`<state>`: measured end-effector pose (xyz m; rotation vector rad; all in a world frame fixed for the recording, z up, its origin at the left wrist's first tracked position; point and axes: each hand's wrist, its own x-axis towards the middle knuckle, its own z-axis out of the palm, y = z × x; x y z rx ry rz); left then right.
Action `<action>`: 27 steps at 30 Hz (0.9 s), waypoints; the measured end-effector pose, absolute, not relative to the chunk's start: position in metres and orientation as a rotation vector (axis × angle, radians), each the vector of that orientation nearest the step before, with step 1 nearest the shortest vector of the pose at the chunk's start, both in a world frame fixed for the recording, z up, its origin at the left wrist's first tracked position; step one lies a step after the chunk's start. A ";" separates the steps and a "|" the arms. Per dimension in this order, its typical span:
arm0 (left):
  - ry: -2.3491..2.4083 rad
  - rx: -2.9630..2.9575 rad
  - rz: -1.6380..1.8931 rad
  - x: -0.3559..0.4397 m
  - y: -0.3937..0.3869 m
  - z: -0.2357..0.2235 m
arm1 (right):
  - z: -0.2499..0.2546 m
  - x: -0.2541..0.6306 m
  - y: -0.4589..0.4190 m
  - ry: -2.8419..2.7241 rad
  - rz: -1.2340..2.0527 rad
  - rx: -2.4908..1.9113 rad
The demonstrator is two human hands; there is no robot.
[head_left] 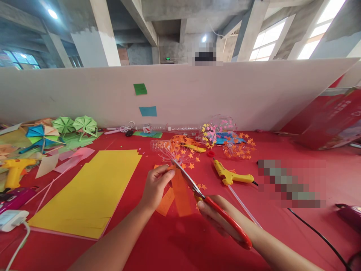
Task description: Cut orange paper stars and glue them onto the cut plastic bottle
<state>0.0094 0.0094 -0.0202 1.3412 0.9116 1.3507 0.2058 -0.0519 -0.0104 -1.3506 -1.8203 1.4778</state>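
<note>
My left hand pinches a small piece of orange paper between thumb and fingers. In my right hand is a pair of red-handled scissors, its blades pointing up and left with the tips at the orange paper. Below the blades lie an orange paper strip and another orange piece. Just beyond the hands are orange paper stars and a clear plastic bottle piece. Whether the blades have paper between them is hard to make out.
On the left lies a stack of yellow paper; beyond it stand folded paper umbrellas. A yellow glue gun with its cord lies to the right, another glue gun at far left. A white partition closes the table's back.
</note>
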 end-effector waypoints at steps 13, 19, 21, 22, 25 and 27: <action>0.820 1.333 1.348 0.007 0.011 -0.010 | -0.015 0.208 -0.050 -1.809 1.457 -1.375; 0.863 1.344 1.358 0.005 0.014 -0.011 | -0.015 0.206 -0.048 -1.804 1.476 -1.383; 0.857 1.346 1.338 0.005 0.014 -0.011 | -0.015 0.206 -0.048 -1.791 1.482 -1.397; 0.851 1.350 1.328 0.005 0.014 -0.011 | -0.015 0.206 -0.048 -1.782 1.486 -1.407; 0.836 1.353 1.301 0.007 0.012 -0.010 | -0.014 0.205 -0.049 -1.766 1.487 -1.425; 0.831 1.341 1.284 0.008 0.011 -0.010 | -0.013 0.204 -0.049 -1.766 1.487 -1.424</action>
